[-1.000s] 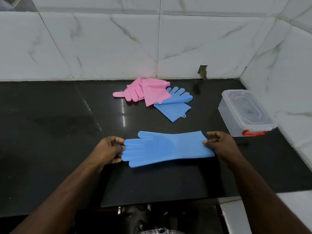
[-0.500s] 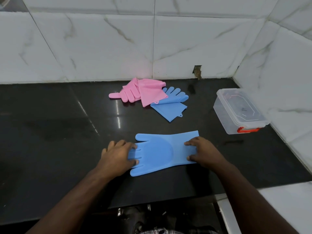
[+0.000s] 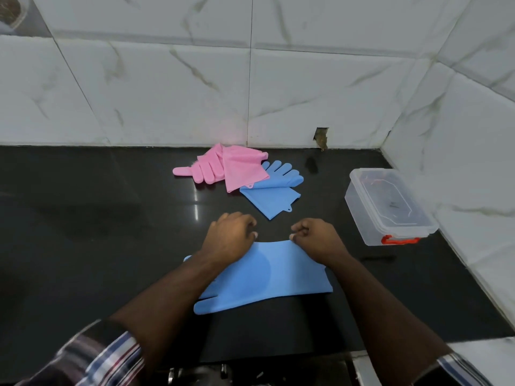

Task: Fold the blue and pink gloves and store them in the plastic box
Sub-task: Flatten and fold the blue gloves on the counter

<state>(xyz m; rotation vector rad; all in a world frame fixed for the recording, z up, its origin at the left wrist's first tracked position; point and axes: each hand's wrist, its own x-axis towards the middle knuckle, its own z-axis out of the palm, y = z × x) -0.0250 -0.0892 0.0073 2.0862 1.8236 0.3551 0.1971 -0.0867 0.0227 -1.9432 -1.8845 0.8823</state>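
Head view: left hand (image 3: 230, 236) and right hand (image 3: 315, 236), fingers curled, pinch the far edge of a flat blue silicone glove (image 3: 267, 277) on the black polished countertop (image 3: 83, 218), the lidded clear plastic box (image 3: 388, 206) well apart at right

Home kitchen, by the look of it. I stood at a polished black stone counter (image 3: 83, 232) set into a corner, with white marble-veined wall tiles (image 3: 167, 93) rising on two sides (one tile chipped at the base (image 3: 321, 137), near the corner). Silicone scrubbing gloves, pink (image 3: 223, 167) and blue (image 3: 274, 188), lay by the wall. A lidded clear plastic box (image 3: 387, 207) with a red clasp sat at my right.
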